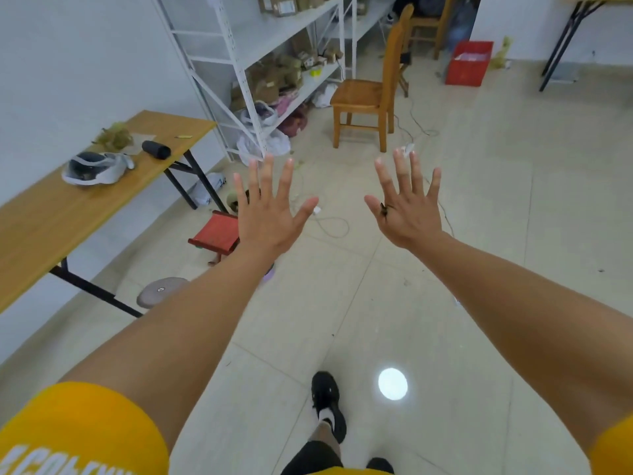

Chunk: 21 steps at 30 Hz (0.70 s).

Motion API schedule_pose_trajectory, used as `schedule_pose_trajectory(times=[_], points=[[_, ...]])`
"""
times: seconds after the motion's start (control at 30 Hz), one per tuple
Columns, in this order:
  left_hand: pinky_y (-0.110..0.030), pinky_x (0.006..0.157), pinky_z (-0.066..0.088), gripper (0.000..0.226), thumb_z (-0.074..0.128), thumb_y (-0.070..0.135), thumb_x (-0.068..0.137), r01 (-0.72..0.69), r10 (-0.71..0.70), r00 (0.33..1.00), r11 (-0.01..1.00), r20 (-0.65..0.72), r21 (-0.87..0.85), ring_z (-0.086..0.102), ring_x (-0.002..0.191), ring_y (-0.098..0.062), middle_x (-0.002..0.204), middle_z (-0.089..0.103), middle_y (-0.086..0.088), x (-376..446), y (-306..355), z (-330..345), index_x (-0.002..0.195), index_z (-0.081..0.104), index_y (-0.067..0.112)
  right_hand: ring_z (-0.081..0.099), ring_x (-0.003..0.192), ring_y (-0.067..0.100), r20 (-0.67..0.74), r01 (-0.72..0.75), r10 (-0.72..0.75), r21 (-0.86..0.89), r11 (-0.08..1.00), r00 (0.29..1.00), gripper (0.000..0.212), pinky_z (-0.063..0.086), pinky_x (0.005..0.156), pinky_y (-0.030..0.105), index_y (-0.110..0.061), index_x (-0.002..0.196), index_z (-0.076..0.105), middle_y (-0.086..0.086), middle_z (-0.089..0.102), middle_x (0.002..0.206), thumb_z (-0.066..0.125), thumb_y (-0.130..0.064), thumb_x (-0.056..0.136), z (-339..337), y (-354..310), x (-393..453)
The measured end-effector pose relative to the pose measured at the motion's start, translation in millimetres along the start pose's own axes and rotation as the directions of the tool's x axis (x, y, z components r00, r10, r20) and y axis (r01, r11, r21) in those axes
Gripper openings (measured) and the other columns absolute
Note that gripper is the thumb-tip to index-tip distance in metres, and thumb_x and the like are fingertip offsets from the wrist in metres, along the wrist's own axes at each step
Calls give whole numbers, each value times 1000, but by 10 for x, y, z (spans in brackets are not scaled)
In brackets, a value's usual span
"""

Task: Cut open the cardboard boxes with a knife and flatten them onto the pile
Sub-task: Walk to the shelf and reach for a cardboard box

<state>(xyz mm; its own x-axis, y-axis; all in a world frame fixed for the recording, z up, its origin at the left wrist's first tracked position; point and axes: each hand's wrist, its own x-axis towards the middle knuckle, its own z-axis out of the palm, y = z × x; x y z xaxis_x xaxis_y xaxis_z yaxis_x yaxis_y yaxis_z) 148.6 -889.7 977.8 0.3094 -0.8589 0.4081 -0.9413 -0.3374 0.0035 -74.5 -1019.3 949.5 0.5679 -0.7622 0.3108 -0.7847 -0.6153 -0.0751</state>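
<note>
At 12 o'clock, both arms outstretched: left hand (270, 204) and right hand (409, 204) spread, holding nothing. Cardboard boxes (274, 78) on shelf (236, 60) lie toward 11 o'clock, nearer left hand; no knife discernible.

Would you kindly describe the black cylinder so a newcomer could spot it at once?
Find the long wooden table by the left wall. Towards its far end, the black cylinder lies on its side, beyond the white headset. It is the only dark, smooth, tube-shaped thing there.

Table (51, 214) left, chair (366, 94) ahead.
</note>
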Motion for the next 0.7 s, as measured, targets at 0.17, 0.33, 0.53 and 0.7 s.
schedule_pose_trajectory(times=[0.17, 0.33, 0.53, 0.7], points=[[-57, 120, -4, 84, 13, 73, 93, 4, -1, 998, 998, 56, -62, 0, 152, -36, 166, 5, -12, 489, -1, 577, 159, 9, 22, -10, 150, 30, 71, 15, -14, -13, 1000, 997, 70, -7, 116, 62, -29, 156, -1, 7, -8, 164, 3, -65, 96, 420, 22, 513], [-57, 120, -2, 84, 12, 73, 93, -2, 16, 988, 996, 156, -91, 1, 152, -36, 166, 8, -12, 823, -90, 1155, 159, 10, 21, -13, 150, 28, 172, -38, 35, 11, 999, 984, 72, -9, 116, 61, -30, 156, -5, 4, -10, 164, -1, -66, 94, 854, -90, 1015], [-57, 120, 3, 82, 19, 72, 94, -8, 47, 975, 984, 216, -178, 11, 152, -36, 165, 16, -13, 778, -87, 1888, 158, 18, 21, -17, 150, 26, 287, -159, 127, 88, 983, 949, 69, -7, 117, 61, -33, 151, -14, 1, -15, 163, 0, -65, 92, 1487, -193, 1013], [-57, 120, 2, 81, 20, 71, 96, 29, 10, 943, 993, 331, -114, 11, 151, -37, 164, 16, -13, 963, -21, 2357, 158, 20, 20, -11, 151, 29, 333, -234, 199, 66, 970, 922, 73, -2, 116, 63, -30, 153, -7, 3, -7, 164, -10, -68, 91, 1879, 173, 1153]])
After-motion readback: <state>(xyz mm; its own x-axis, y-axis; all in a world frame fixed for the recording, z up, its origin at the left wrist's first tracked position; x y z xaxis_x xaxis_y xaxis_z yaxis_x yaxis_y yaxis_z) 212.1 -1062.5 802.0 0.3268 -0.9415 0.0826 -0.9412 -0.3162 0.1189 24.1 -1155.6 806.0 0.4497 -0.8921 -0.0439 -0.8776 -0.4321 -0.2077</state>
